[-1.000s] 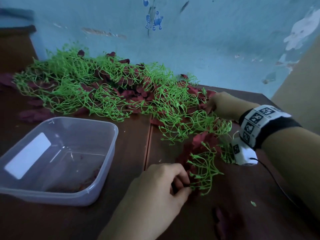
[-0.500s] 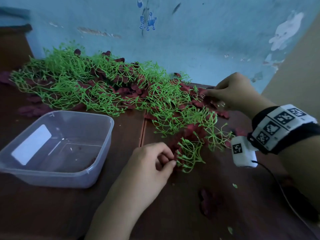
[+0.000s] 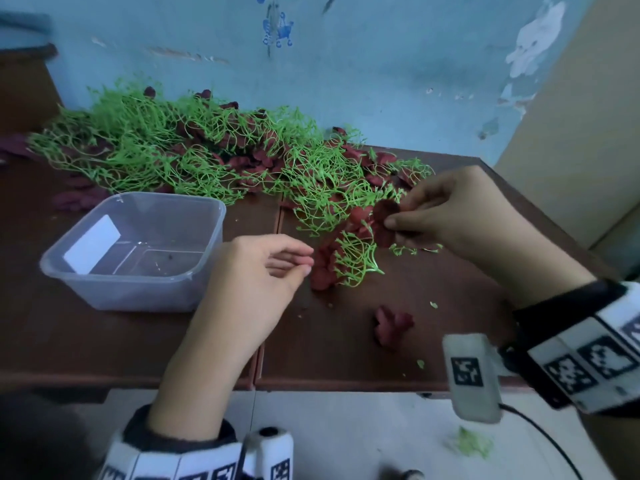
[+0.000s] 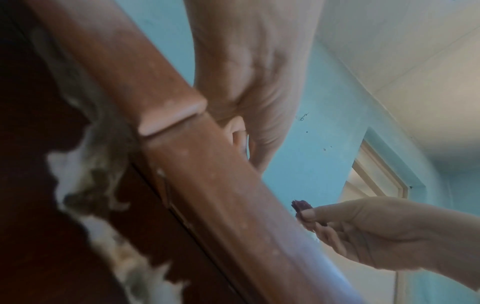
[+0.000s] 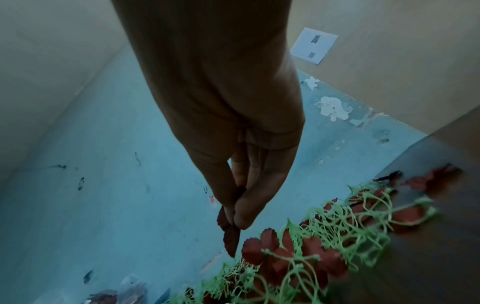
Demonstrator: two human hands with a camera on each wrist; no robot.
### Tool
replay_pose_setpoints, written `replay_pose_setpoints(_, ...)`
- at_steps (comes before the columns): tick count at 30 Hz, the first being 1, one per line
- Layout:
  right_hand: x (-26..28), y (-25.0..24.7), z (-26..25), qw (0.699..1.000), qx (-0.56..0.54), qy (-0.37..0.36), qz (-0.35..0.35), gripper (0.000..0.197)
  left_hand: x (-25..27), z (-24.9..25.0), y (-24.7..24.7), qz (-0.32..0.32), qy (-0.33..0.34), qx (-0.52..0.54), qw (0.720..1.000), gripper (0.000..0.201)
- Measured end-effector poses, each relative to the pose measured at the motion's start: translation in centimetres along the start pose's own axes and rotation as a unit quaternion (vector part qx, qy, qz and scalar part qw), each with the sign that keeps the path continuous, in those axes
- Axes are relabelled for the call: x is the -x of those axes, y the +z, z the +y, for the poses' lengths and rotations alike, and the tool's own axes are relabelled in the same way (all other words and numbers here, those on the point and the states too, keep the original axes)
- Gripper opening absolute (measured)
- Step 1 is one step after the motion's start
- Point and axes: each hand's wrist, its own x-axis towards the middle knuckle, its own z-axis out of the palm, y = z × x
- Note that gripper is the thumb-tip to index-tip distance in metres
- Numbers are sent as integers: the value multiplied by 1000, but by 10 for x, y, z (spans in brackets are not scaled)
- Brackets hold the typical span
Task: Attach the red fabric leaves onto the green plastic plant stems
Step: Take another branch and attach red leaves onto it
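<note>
The right hand [image 3: 446, 216] is raised over the table, thumb and fingertips pinching a red fabric leaf [image 3: 383, 216] just above a green stem sprig [image 3: 356, 258]. The left hand [image 3: 263, 271], fingers loosely curled and holding nothing, has its fingertips just beside that sprig. Left of those fingers sits a clear plastic tub [image 3: 138, 292] holding only a few dark specks.

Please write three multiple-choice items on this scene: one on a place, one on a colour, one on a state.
1. Where is the clear plastic tub?
A. left of the left hand
B. under the stems
C. on the floor

2. What colour is the leaf in the right hand?
A. yellow
B. dark red
C. white

3. The tub is
A. lidded
B. full of stems
C. open, almost empty

A: it sits left of that hand.
B: the pinched leaf is dark red.
C: no lid, only specks inside.
</note>
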Motion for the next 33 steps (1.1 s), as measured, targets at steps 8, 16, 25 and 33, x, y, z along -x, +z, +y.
replay_pose_setpoints(8,39,23,28,985,-156,71,-14,15,15,10,11,-57,-6,22,998,30)
replay_pose_setpoints(16,47,45,55,983,-137,124,13,24,18,0,10,-67,-16,7,998,22)
replay_pose_setpoints(25,63,50,47,990,-56,15,126,15,21,-6,10,-54,-49,87,994,25)
replay_pose_setpoints(33,65,69,40,989,-131,23,70,16,20,-5,6,-43,-31,172,984,15)
